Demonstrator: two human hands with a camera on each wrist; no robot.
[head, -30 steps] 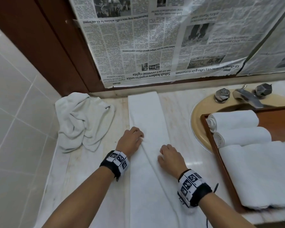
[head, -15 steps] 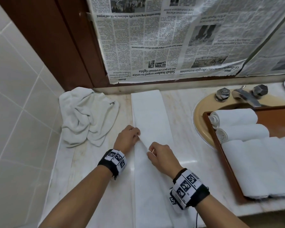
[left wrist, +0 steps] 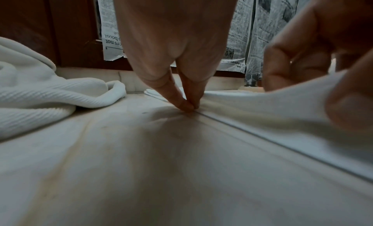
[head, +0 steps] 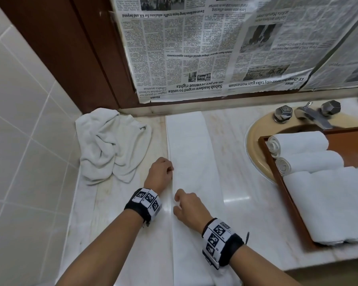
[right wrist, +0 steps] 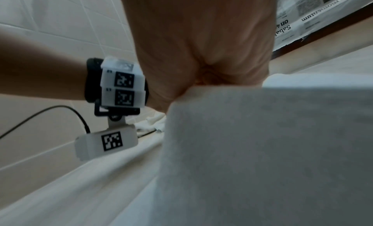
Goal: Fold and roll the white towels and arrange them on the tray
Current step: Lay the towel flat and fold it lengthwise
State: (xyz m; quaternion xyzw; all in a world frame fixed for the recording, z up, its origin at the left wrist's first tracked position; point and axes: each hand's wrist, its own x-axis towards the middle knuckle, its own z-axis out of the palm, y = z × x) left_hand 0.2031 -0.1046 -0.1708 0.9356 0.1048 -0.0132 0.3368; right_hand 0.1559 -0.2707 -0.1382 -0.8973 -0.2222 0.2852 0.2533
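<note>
A long white towel strip lies flat on the marble surface, its long axis running from the near edge to the back wall, far end pointing at the newspaper. The left hand sits at the strip's left edge, its grip pinching that edge with thumb and fingertips pressed together. The right hand pinches a lifted fold of the same edge nearer the front. A crumpled towel lies in the back left corner. On the wooden tray over the sink, 2 rolled towels lie crosswise beside a folded towel.
</note>
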